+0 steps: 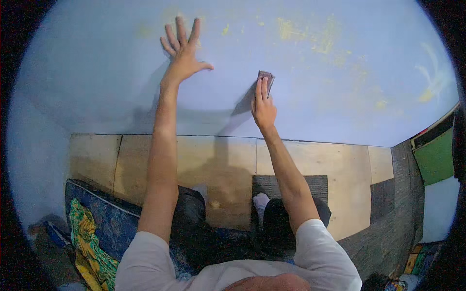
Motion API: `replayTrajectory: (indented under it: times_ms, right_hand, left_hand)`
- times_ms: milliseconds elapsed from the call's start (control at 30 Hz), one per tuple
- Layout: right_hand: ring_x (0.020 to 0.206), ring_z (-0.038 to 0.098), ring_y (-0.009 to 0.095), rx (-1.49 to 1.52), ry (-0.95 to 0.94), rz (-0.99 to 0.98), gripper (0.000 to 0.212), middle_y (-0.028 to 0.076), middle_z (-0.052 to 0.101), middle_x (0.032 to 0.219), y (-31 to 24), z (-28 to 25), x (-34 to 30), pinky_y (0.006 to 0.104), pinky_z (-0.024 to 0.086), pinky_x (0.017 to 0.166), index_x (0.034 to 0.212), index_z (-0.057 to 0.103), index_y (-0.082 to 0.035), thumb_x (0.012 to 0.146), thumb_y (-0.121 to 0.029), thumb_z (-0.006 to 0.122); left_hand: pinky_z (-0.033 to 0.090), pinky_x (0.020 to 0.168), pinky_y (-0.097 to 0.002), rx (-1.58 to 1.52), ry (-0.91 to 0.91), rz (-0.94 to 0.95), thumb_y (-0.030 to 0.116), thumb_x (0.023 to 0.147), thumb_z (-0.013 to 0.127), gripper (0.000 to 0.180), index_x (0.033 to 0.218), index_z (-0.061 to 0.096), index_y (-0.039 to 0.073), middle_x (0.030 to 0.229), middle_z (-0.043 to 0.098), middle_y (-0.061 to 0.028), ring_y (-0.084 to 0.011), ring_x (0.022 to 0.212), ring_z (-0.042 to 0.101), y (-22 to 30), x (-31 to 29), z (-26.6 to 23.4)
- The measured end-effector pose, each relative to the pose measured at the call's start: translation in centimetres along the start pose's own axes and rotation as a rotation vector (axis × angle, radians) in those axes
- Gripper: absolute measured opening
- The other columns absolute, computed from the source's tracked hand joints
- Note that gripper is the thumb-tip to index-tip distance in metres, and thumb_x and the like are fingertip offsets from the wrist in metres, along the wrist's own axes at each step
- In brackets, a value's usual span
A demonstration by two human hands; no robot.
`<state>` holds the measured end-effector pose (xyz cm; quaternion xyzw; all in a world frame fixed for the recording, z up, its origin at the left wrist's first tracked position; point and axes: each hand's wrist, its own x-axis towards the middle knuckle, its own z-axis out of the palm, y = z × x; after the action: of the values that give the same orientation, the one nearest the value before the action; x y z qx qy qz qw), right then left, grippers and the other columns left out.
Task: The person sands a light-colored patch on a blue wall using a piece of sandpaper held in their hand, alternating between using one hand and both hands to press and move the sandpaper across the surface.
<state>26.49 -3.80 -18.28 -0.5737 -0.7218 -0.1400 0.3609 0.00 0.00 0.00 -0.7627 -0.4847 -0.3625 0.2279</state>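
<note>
My left hand rests against the pale blue wall with its fingers and thumb spread wide, holding nothing. To its right and a little lower, my right hand grips a dark brown sanding block. Two straight fingers lie along the face of the block, pressing it to the wall; the thumb side is partly hidden. Yellow patches show through the blue paint above and to the right of both hands.
Wooden floor panels meet the wall's foot, with a small grey striped mat on them. A dark blue patterned mattress and a green-yellow cloth lie at left. A green panel stands at right.
</note>
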Motion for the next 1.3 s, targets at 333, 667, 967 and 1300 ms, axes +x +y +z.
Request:
replayTrajectory:
  times_ms: [333, 667, 967, 1300]
  right_hand:
    - [0.076, 0.060, 0.028, -0.017, 0.129, -0.013, 0.085, 0.008, 0.025, 0.166, -1.2, -1.8, 1.6, 0.0329, 0.055, 0.054, 0.158, 0.029, -0.012, 0.082, -0.015, 0.068]
    - [0.071, 0.068, 0.030, 0.044, -0.273, -0.265, 0.090, 0.006, 0.021, 0.167, -0.9, 3.3, -10.0, 0.0378, 0.058, 0.053, 0.159, 0.025, -0.013, 0.081, -0.020, 0.069]
    - [0.086, 0.071, 0.035, 0.201, -0.727, -0.693, 0.069, 0.007, 0.041, 0.157, -9.0, -3.5, -2.5, 0.0474, 0.059, 0.071, 0.147, 0.045, -0.010, 0.084, -0.032, 0.064]
    - [0.095, 0.071, 0.028, 1.097, -0.990, -0.084, 0.064, 0.020, 0.058, 0.139, -8.2, -20.4, 12.5, 0.0407, 0.064, 0.067, 0.151, 0.044, -0.008, 0.090, -0.023, 0.053]
  left_hand:
    - [-0.010, 0.112, -0.0741, -0.031, -0.021, 0.002, 0.046, 0.049, 0.097, 0.150, 0.163, 0.000, 0.030, 0.164, -0.023, -0.0237, -0.0527, 0.147, -0.023, 0.1, -1.3, -0.1]
    - [-0.003, 0.111, -0.0774, -0.056, -0.008, -0.009, 0.046, 0.050, 0.096, 0.146, 0.163, 0.004, 0.034, 0.166, -0.015, -0.0217, -0.0562, 0.148, -0.015, 0.7, -1.1, -0.3]
    - [-0.008, 0.113, -0.0742, -0.096, -0.162, -0.043, 0.055, 0.077, 0.080, 0.118, 0.162, 0.001, 0.034, 0.166, -0.019, -0.0181, -0.0522, 0.148, -0.020, -0.1, -1.5, -2.1]
    - [0.006, 0.122, -0.0617, -0.304, -0.652, -0.206, 0.078, 0.086, 0.052, 0.098, 0.162, 0.008, 0.034, 0.165, -0.026, -0.0102, -0.0446, 0.152, -0.014, 0.9, 1.0, -8.9]
